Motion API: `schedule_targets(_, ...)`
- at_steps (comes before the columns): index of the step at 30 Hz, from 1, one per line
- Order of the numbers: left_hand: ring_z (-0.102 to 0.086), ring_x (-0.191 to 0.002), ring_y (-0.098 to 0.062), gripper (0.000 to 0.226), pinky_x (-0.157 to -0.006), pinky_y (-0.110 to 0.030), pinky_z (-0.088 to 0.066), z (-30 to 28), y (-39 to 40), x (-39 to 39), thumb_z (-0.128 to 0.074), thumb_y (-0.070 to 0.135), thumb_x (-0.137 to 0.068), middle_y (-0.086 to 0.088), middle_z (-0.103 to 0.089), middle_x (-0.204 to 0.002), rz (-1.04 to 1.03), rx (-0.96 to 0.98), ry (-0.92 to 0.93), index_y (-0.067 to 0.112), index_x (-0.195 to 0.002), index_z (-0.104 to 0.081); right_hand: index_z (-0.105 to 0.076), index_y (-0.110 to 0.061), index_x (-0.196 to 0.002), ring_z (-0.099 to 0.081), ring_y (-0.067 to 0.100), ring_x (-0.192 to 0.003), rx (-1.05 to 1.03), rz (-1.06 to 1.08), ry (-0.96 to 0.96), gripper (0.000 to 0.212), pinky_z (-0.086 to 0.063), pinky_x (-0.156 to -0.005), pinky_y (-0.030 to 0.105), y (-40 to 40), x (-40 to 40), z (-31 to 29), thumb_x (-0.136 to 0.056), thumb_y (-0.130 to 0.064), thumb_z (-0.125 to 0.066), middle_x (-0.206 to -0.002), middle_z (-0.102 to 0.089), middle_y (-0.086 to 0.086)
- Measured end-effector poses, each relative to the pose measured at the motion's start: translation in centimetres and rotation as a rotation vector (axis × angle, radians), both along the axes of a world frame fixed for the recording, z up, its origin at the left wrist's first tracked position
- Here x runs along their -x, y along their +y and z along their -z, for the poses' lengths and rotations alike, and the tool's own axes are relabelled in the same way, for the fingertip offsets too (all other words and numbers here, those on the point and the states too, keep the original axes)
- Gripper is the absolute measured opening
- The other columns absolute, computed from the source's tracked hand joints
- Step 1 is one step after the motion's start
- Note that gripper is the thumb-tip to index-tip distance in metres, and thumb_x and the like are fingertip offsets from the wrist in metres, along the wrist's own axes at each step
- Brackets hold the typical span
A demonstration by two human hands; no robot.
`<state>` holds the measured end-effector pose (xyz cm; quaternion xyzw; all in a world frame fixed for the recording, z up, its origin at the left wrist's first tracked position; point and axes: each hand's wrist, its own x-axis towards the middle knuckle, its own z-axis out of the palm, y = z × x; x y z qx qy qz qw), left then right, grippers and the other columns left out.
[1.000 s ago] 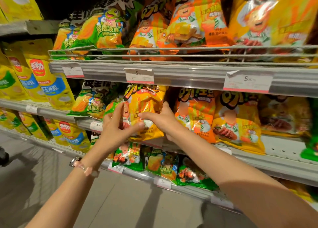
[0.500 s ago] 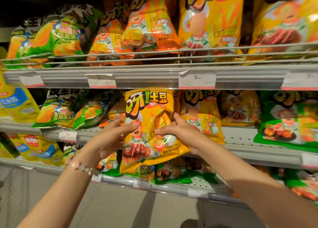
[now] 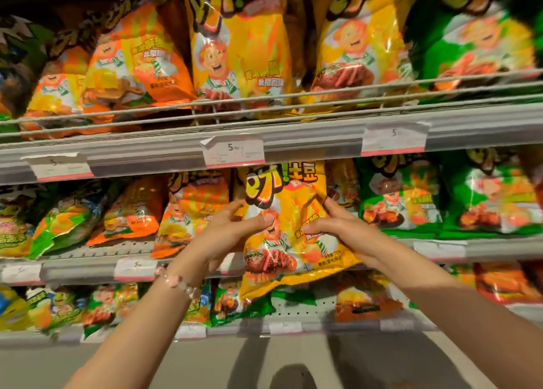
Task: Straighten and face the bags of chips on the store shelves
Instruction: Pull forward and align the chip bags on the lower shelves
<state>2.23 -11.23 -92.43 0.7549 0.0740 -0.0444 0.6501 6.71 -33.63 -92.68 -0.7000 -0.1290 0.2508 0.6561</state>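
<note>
A yellow chip bag (image 3: 293, 212) with a cartoon chef and a steak picture is held upright in front of the middle shelf (image 3: 499, 249), its face toward me. My left hand (image 3: 232, 236) grips its left edge with the thumb on the front. My right hand (image 3: 338, 230) grips its right edge, fingers wrapped behind. The bag's bottom hangs below the shelf lip. Orange bags (image 3: 194, 212) stand to its left and green bags (image 3: 402, 200) to its right on the same shelf.
The upper shelf (image 3: 147, 153) has a wire rail (image 3: 323, 100) holding larger orange, yellow and green bags. Price tags (image 3: 235, 150) hang on the shelf fronts. A lower shelf (image 3: 293, 312) carries smaller green and orange bags. Grey floor lies below.
The view has shifted right along the shelf and closer. Both hands have carried the yellow bag to the right, now in front of a slot between orange and green bags.
</note>
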Motion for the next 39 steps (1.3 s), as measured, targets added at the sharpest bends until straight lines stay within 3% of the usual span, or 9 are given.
schedule_targets(4,-0.057,-0.111,-0.019,0.114,-0.089,-0.033,-0.045,0.5,-4.0,-2.8,-0.087,0.053,-0.043,-0.006,-0.056,-0.125,-0.086,0.011,-0.038,0.017,-0.139,-0.037,-0.016,-0.029,-0.151,-0.044,0.015,-0.127,0.118,0.073,-0.105,0.127,-0.034,-0.11,0.036,-3.6,-1.7,-0.6,-0.048,-0.052,-0.086,-0.143,-0.04,-0.004)
schedule_targets(8,-0.063,-0.08,-0.011,0.09,-0.068,-0.028,-0.053,0.8,-6.9,-5.7,-0.084,0.06,-0.045,-0.002,-0.063,-0.095,-0.151,-0.06,-0.098,0.006,-0.109,-0.05,-0.022,-0.01,-0.145,-0.046,0.017,-0.119,0.223,0.194,-0.226,0.086,-0.042,-0.098,0.032,-5.6,-3.8,-0.7,-0.079,-0.027,-0.075,-0.135,-0.044,0.001)
schedule_targets(12,-0.068,-0.099,-0.017,0.079,-0.087,-0.036,-0.055,1.7,-9.3,-7.2,-0.087,0.046,-0.055,-0.003,-0.07,-0.108,-0.206,-0.071,-0.206,0.011,-0.119,-0.055,-0.039,-0.005,-0.121,-0.052,0.028,-0.121,0.261,0.286,-0.306,0.061,-0.046,-0.098,0.041,-6.5,-5.2,0.8,-0.077,-0.022,-0.078,-0.126,-0.055,0.015)
schedule_targets(17,-0.057,-0.107,-0.007,0.063,-0.083,-0.009,-0.046,2.0,-11.5,-6.7,-0.078,0.029,-0.078,0.011,-0.06,-0.115,-0.241,-0.151,-0.331,0.014,-0.13,-0.046,-0.041,-0.002,-0.112,-0.054,0.032,-0.112,0.345,0.42,-0.482,0.046,-0.045,-0.087,0.035,-6.7,-5.4,2.5,-0.086,-0.027,-0.069,-0.121,-0.055,0.019)
schedule_targets(20,-0.052,-0.122,-0.014,0.085,-0.099,-0.031,-0.046,2.5,-11.0,-5.2,-0.084,0.038,-0.068,0.004,-0.053,-0.134,-0.189,-0.286,-0.327,0.023,-0.14,-0.04,-0.037,-0.006,-0.111,-0.057,0.037,-0.099,0.361,0.421,-0.587,0.036,-0.046,-0.075,0.042,-6.7,-5.1,3.0,-0.092,-0.026,-0.06,-0.105,-0.058,0.023)
schedule_targets(22,-0.045,-0.13,-0.017,0.092,-0.106,-0.038,-0.042,3.0,-10.7,-4.3,-0.085,0.025,-0.067,0.002,-0.042,-0.145,-0.085,-0.432,-0.313,0.025,-0.145,-0.034,-0.038,-0.004,-0.125,-0.056,0.031,-0.093,0.368,0.365,-0.663,0.041,-0.04,-0.066,0.034,-6.8,-4.9,3.5,-0.095,-0.025,-0.056,-0.094,-0.056,0.014)
schedule_targets(25,-0.031,-0.136,-0.011,0.094,-0.109,-0.025,-0.031,3.7,-11.1,-3.8,-0.08,0.004,-0.071,0.015,-0.027,-0.141,-0.076,-0.518,-0.307,0.018,-0.148,-0.028,-0.031,-0.012,-0.139,-0.044,0.023,-0.122,0.318,0.195,-0.692,0.066,-0.033,-0.087,0.022,-7.1,-5.1,4.5,-0.087,-0.034,-0.066,-0.13,-0.045,0.008)
schedule_targets(32,-0.044,-0.125,-0.008,0.089,-0.098,-0.015,-0.04,4.2,-11.0,-4.2,-0.078,0.004,-0.074,0.011,-0.041,-0.138,-0.088,-0.551,-0.374,0.018,-0.147,-0.031,-0.023,-0.017,-0.143,-0.038,0.019,-0.127,0.35,0.135,-0.73,0.09,-0.031,-0.095,0.023,-7.3,-5.6,5.5,-0.075,-0.031,-0.079,-0.139,-0.038,0.006)
schedule_targets(39,-0.05,-0.119,-0.019,0.084,-0.101,-0.043,-0.045,5.1,-9.9,-4.5,-0.081,0.013,-0.073,0.006,-0.047,-0.123,-0.039,-0.643,-0.506,0.037,-0.137,-0.032,-0.02,-0.021,-0.147,-0.038,0.018,-0.131,0.358,0.18,-0.717,0.093,-0.038,-0.107,0.039,-6.7,-5.4,6.2,-0.076,-0.04,-0.077,-0.143,-0.039,0.003)
